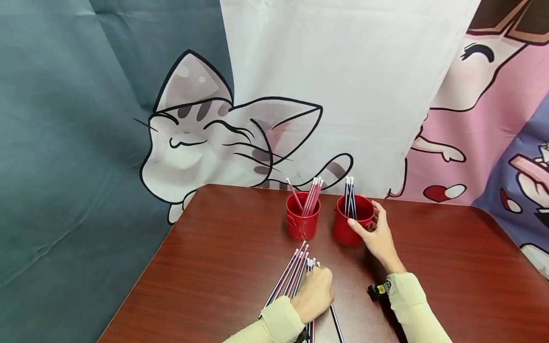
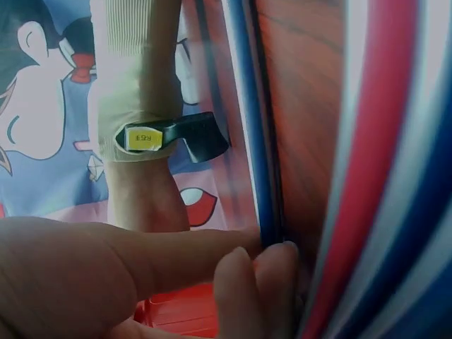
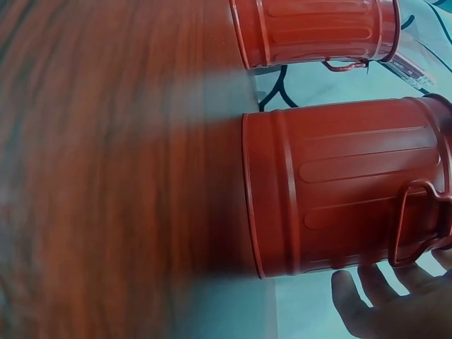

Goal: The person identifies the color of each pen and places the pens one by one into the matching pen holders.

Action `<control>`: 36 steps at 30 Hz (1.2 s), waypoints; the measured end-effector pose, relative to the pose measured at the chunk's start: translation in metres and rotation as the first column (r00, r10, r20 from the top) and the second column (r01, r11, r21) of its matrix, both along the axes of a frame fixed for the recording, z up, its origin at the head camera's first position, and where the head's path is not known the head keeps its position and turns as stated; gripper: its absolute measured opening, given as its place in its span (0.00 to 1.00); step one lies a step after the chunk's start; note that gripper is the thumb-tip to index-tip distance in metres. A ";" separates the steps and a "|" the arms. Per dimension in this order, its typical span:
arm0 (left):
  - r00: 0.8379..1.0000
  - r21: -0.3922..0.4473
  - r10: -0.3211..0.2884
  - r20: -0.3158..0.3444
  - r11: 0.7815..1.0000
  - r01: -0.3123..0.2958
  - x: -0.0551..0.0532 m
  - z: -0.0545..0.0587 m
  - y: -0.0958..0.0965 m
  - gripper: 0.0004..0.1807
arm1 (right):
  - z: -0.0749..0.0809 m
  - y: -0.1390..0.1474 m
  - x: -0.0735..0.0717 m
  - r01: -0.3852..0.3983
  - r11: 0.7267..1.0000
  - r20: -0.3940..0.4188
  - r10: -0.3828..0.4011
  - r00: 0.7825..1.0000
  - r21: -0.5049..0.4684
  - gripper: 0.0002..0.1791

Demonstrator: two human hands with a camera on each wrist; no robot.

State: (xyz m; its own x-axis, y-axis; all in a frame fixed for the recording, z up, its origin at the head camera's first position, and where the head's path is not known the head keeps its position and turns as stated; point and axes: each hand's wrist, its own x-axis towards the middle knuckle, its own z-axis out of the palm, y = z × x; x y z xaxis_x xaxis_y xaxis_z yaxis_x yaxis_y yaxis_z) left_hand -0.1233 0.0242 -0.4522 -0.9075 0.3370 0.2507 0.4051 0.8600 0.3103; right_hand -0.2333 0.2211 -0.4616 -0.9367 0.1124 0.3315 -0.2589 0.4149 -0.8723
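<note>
My left hand (image 1: 315, 291) is low over a spread of striped pencils (image 1: 283, 281) on the table. Its thumb and fingertips pinch a blue-and-white pencil (image 2: 247, 120), separate from the pink and blue ones beside it. My right hand (image 1: 381, 240) holds the right red bucket (image 1: 346, 232) at the rim, thumb in front and fingers round the far right side. Several dark blue pencils (image 1: 349, 200) stand in that bucket, white ends up. To its left, another red bucket (image 1: 302, 229) holds several pink pencils (image 1: 313, 197).
The brown wooden table (image 1: 206, 257) carries both buckets towards its back edge. Behind it hangs a cloth backdrop (image 1: 274, 57) printed with cartoon figures. A black wrist camera (image 1: 377, 290) is strapped on the right wrist.
</note>
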 end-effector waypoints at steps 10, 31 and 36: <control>0.998 -0.004 0.005 0.057 1.000 -0.005 -0.004 0.007 0.002 0.12 | 0.004 0.001 0.000 -0.020 1.000 0.008 0.020 1.000 -0.001 0.45; 0.992 0.636 -0.124 -0.028 0.763 0.114 -0.085 0.104 -0.018 0.20 | 0.032 0.007 0.010 -0.243 0.957 0.075 0.257 0.963 -0.158 0.42; 0.974 0.669 -0.138 -0.181 0.709 0.224 -0.107 0.115 -0.005 0.20 | 0.030 0.011 0.006 -0.275 0.945 0.080 0.292 0.953 -0.179 0.42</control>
